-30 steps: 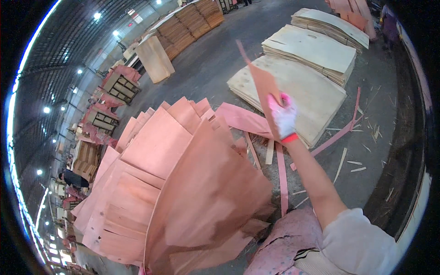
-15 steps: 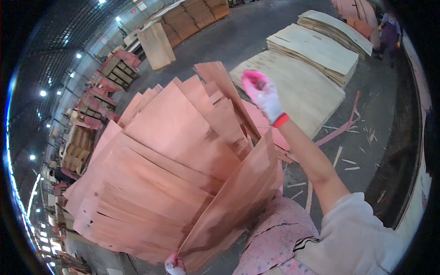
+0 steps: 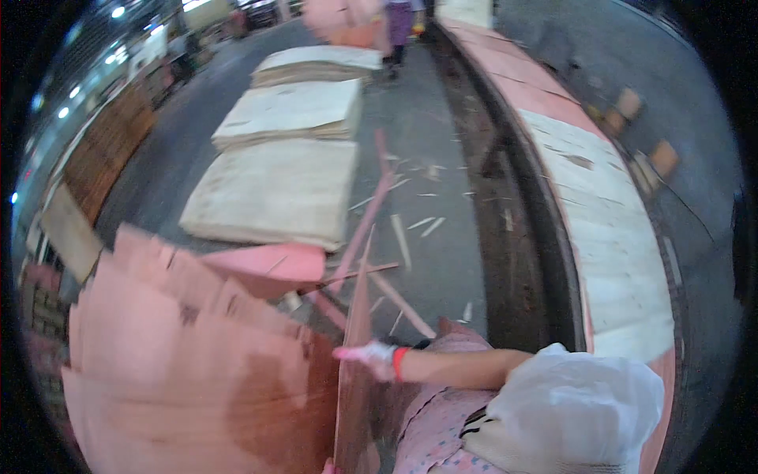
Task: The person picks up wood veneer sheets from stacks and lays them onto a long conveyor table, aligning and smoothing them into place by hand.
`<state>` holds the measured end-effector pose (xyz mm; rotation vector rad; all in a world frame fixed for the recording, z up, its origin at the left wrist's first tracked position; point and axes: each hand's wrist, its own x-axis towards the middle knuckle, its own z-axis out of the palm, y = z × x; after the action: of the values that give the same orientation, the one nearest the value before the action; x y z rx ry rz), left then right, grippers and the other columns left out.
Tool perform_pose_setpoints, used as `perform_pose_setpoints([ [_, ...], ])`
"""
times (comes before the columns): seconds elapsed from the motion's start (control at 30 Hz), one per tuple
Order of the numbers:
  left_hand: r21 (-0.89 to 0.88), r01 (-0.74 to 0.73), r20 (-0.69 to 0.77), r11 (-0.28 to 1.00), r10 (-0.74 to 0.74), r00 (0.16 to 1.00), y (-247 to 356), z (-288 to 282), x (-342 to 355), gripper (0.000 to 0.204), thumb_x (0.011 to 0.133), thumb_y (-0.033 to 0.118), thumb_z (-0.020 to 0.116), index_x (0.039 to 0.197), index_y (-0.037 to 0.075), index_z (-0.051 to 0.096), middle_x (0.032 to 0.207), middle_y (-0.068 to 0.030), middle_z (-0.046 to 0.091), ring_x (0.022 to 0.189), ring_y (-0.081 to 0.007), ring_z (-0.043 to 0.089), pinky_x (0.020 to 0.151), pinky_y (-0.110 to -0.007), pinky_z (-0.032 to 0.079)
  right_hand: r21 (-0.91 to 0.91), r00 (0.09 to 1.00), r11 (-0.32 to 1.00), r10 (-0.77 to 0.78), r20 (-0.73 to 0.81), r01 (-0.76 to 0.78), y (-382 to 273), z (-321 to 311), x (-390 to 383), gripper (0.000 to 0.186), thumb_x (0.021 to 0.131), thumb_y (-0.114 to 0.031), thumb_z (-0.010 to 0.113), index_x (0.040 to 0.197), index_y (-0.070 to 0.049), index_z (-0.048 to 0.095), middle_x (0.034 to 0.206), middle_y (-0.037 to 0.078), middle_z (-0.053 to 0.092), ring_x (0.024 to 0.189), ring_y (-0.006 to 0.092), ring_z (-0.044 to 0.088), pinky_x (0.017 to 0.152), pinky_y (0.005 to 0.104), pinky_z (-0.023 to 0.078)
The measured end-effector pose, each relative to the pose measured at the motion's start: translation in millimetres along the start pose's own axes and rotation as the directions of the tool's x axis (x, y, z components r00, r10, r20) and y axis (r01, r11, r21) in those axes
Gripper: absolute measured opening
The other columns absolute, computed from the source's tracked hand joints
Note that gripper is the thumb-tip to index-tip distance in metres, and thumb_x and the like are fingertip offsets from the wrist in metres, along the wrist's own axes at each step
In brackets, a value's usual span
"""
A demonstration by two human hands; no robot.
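Note:
My right hand (image 3: pixel 367 359), in a pink-and-white glove with a red cuff, grips the edge of a thin pink veneer sheet (image 3: pixel 354 316) held on edge in front of me. A bit of my left hand (image 3: pixel 328 466) shows pink at the bottom edge beside that sheet; its grip is hidden. Left of both hands lies a fanned pile of ragged pink veneer sheets (image 3: pixel 181 387). Behind the pile is a brighter pink sheet (image 3: pixel 268 259) among loose strips.
Three pale veneer stacks (image 3: pixel 268 189) run away ahead. On the right, a long raised line (image 3: pixel 600 237) carries white and pink sheets beside a dark channel. A co-worker (image 3: pixel 399 24) stands in the distance by pink sheets. Wood scraps (image 3: pixel 426 225) litter the floor.
My view has swung right toward the long line. My right hand, raised half a second ago, has come down onto the upright sheet's edge, and that sheet has turned away from the pile.

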<state>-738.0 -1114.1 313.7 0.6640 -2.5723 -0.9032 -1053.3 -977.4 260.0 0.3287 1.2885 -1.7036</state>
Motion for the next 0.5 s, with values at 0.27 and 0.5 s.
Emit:
perform_pose_setpoints([
  [0.27, -0.055, -0.279, 0.220, 0.959, 0.284, 0.933, 91, 25, 36, 0.040, 0.069, 0.005, 0.060, 0.108, 0.012, 0.067, 0.083, -0.0096, 0.068, 0.065, -0.0278, 0.061, 0.060, -0.037, 0.050, 0.370, 0.858, 0.921, 0.088, -0.505, 0.123, 27, -53, -20, 0.056, 0.068, -0.029, 0.080, 0.106, 0.007, 0.060, 0.110, 0.015, 0.060, 0.102, 0.0247, 0.054, 0.088, 0.0387, 0.040],
  [0.5, -0.021, -0.375, 0.329, 0.927, 0.360, 0.873, 158, 63, 81, 0.034, 0.075, 0.005, 0.060, 0.109, 0.003, 0.065, 0.076, -0.0104, 0.066, 0.064, -0.0214, 0.061, 0.058, -0.031, 0.049, 0.316, 0.924, 0.942, 0.215, -0.317, -0.111, -26, -141, -33, 0.022, 0.069, -0.021, 0.068, 0.084, -0.006, 0.061, 0.086, 0.012, 0.056, 0.074, 0.0210, 0.049, 0.064, 0.0313, 0.037],
])
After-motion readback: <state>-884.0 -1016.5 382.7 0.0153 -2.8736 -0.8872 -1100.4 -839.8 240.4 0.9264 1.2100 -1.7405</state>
